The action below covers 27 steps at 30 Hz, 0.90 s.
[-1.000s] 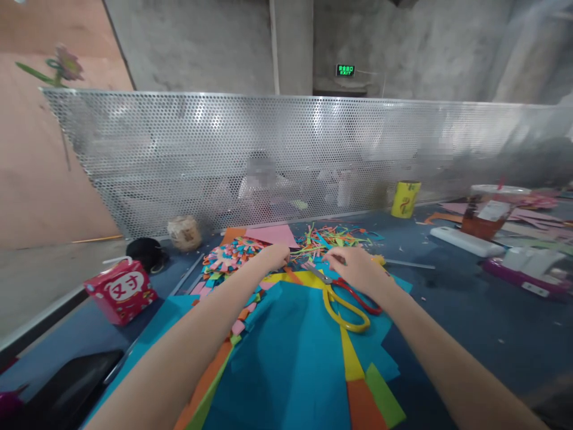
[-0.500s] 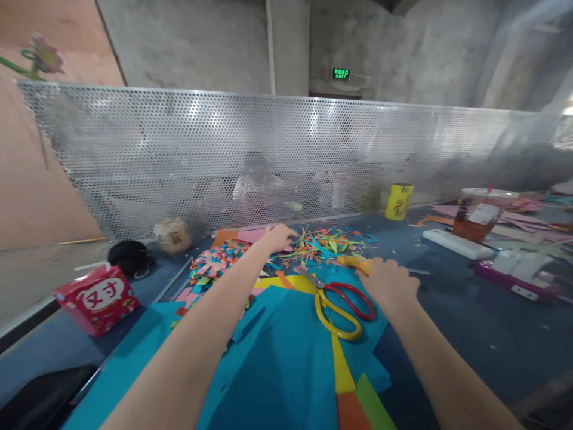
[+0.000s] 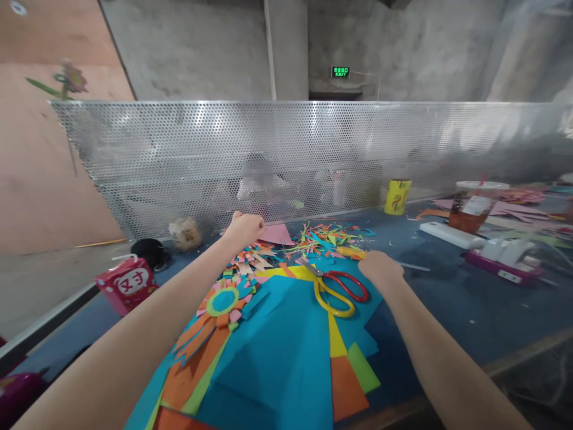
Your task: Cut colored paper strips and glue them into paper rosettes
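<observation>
My left hand (image 3: 248,229) is closed above the far left of the paper pile, beside a pink paper sheet (image 3: 278,233); what its fingers hold, if anything, is hidden. Fringed paper pieces (image 3: 253,258) lie just below it. My right hand (image 3: 380,269) is wrapped round a yellow glue gun (image 3: 350,253), with a clear glue stick (image 3: 415,266) reaching out to the right. Scissors (image 3: 335,288) with one red and one yellow handle rest on blue paper sheets (image 3: 277,334). A layered paper rosette (image 3: 222,301) with a blue centre lies near my left forearm.
Thin paper scraps (image 3: 326,237) are heaped before the perforated metal screen (image 3: 304,149). A red drink carton (image 3: 128,283) and a twine roll (image 3: 185,233) stand left. To the right are a yellow can (image 3: 397,197), an iced drink (image 3: 474,206) and a purple power strip (image 3: 501,269).
My left hand has moved left from the scrap heap and its fingers have closed. The right hand stays on the glue gun. The rosette has come into view from behind my left forearm.
</observation>
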Available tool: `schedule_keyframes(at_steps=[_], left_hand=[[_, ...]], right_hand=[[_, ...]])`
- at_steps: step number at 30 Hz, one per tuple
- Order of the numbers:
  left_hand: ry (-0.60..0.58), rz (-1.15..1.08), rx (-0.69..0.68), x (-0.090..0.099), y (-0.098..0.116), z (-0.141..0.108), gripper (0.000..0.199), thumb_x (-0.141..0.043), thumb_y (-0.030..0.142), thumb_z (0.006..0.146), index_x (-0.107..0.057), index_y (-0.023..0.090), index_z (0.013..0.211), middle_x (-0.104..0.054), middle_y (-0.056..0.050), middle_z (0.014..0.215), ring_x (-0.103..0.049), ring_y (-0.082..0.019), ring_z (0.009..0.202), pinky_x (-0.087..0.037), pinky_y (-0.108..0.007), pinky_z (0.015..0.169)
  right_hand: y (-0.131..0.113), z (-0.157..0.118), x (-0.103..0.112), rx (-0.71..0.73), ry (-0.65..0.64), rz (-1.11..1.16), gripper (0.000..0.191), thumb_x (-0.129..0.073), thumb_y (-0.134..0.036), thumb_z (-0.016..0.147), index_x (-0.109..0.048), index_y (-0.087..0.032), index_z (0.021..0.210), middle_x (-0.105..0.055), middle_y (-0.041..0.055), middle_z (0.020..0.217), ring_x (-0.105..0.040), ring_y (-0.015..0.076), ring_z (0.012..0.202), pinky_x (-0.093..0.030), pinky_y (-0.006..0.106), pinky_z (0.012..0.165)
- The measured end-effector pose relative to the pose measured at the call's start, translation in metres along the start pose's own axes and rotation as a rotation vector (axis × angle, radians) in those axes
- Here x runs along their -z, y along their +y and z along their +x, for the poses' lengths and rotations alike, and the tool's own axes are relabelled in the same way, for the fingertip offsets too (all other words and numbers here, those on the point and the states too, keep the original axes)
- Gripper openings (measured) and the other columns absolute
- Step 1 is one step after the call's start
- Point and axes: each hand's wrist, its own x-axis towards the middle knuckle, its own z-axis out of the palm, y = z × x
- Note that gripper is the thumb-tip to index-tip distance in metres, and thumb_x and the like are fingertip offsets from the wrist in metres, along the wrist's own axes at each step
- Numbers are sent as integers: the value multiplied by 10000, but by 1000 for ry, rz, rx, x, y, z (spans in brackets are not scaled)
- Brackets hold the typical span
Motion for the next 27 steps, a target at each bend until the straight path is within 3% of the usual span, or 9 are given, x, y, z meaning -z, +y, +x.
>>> schedule_keyframes(at_steps=[4, 8, 11, 13, 15, 17, 20, 24, 27], left_hand=[[-19, 7, 4, 1, -7, -18, 669, -580, 460, 655, -426, 177, 1240, -551, -165, 1184, -457, -335, 1104, -281, -440, 892], [-73, -19, 21, 9, -12, -22, 412, -439, 419, 762, -559, 208, 1094, -657, -102, 981, -573, -264, 934, -342, -387, 834], [-64, -31, 6, 15, -10, -23, 615, -512, 377, 707, -365, 265, 1293, -591, -108, 1152, -537, -286, 1020, -312, -423, 861], [-77, -45, -7, 16, -4, -25, 726, -546, 395, 677, -276, 281, 1341, -599, -111, 1145, -539, -297, 1018, -295, -443, 868], [-91, -67, -4, 14, 3, -26, 585, -514, 413, 707, -422, 250, 1261, -670, -102, 982, -573, -286, 950, -276, -446, 878], [-85, -99, 9, 11, 11, -26, 367, -460, 388, 755, -603, 198, 1035, -692, -105, 837, -591, -281, 908, -251, -445, 893], [-33, -185, 43, 8, 23, -23, 251, -491, 305, 743, -628, 162, 898, -688, -123, 855, -579, -300, 949, -211, -468, 915], [49, -395, 84, -1, 47, -10, 518, -646, 281, 634, -486, 218, 1122, -655, -75, 1045, -525, -283, 1063, -203, -476, 948], [64, -607, 109, -16, 73, 6, 713, -705, 333, 607, -375, 205, 1226, -669, -62, 1018, -568, -228, 1000, -336, -380, 893]], right_hand=[[-2, -7, 10, -33, 109, 87, 431, -395, -271, 779, -474, -82, 1157, -587, 203, 1086, -595, 288, 958, -456, 372, 738], [-7, -17, 16, -29, 207, 153, 466, -343, -382, 815, -418, -70, 1153, -577, 213, 1071, -583, 303, 964, -437, 403, 776], [-7, -19, 17, -3, 239, 177, 477, -378, -456, 802, -450, -88, 1097, -591, 209, 1034, -581, 325, 952, -432, 420, 770], [-6, -20, 17, 8, 267, 191, 460, -394, -462, 802, -464, -97, 1073, -597, 207, 1018, -578, 334, 953, -426, 426, 774], [-5, -20, 19, 10, 298, 220, 438, -383, -456, 814, -464, -110, 1070, -603, 198, 1009, -575, 330, 962, -423, 423, 778], [-5, -20, 19, 4, 324, 264, 452, -346, -477, 829, -446, -125, 1095, -605, 186, 1012, -574, 319, 971, -424, 415, 781], [-7, -19, 17, 6, 326, 351, 605, -359, -601, 777, -413, -118, 1138, -598, 187, 1033, -571, 325, 973, -431, 415, 775], [-6, -10, 8, 17, 270, 467, 690, -495, -645, 660, -477, -95, 1075, -604, 208, 1011, -577, 350, 941, -445, 417, 739], [-5, -2, 1, 53, 272, 545, 606, -505, -604, 674, -526, -106, 1019, -618, 198, 978, -588, 320, 924, -456, 373, 699]])
